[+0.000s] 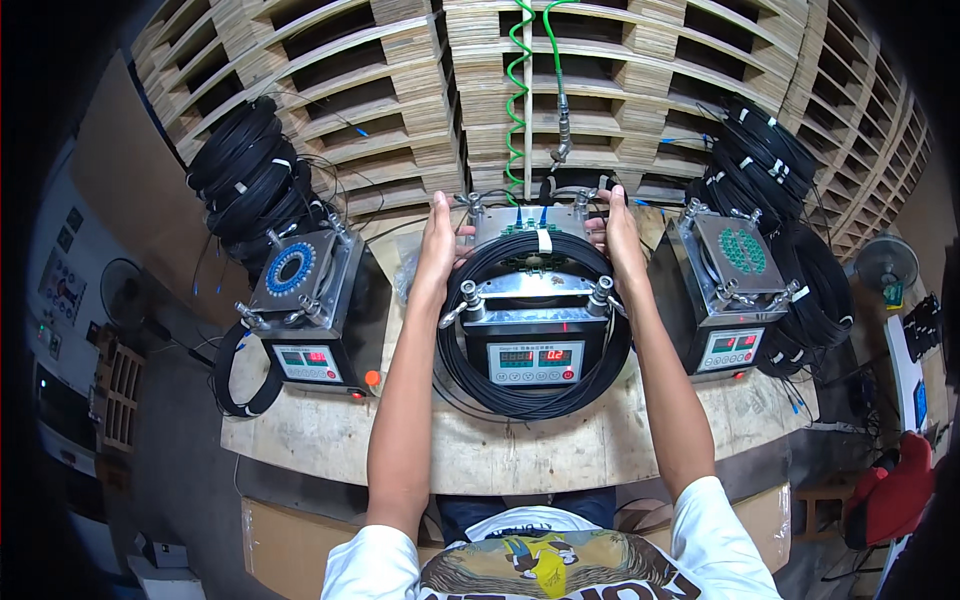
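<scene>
The left hand (438,245) and right hand (624,245) were apart, flanking a black cable coil (530,405) around a machine (535,362) mid-frame; whether they gripped it, one couldn't tell. Wooden pallets (410,95) stood across the top.

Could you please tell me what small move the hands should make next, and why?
I would probably ease the left hand and the right hand inward to steady the black cable coil: both flank its upper part, it loops around the display panel of the middle machine, and two blue connectors sit near the coil's top edge, where slipping cable might knock them.
</scene>
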A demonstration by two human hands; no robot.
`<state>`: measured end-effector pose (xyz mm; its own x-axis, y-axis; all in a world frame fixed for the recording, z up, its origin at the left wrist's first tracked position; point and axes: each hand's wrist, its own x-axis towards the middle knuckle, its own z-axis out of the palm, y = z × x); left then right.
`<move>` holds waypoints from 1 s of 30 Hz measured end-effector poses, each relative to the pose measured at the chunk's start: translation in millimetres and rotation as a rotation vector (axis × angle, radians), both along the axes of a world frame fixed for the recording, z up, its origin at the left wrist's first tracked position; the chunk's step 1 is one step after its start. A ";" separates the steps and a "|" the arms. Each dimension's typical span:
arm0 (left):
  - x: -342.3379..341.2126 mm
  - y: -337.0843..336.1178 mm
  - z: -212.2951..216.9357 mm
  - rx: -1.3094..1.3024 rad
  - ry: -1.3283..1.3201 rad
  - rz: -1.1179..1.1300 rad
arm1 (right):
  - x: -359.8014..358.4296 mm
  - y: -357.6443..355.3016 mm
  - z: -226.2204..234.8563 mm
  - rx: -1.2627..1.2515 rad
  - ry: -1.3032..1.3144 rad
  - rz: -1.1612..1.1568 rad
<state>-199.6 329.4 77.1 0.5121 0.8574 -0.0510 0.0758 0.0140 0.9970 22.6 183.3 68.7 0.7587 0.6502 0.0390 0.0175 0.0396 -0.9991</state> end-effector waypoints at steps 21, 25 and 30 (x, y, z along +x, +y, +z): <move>17.1 -9.3 -14.3 0.174 -0.074 0.198 | 6.1 -4.1 -3.8 0.056 0.045 0.010; 11.4 1.7 -21.4 0.158 -0.023 0.129 | 4.7 1.9 -5.6 -0.035 -0.103 -0.024; 12.9 -1.2 -19.4 0.131 0.031 0.094 | 4.9 -1.1 -3.5 -0.035 -0.211 -0.018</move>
<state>-186.8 328.2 57.6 0.4293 0.9018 0.0499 0.1108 -0.1074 0.9880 27.5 182.2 65.1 0.7478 0.6402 0.1757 0.2266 0.0026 -0.9740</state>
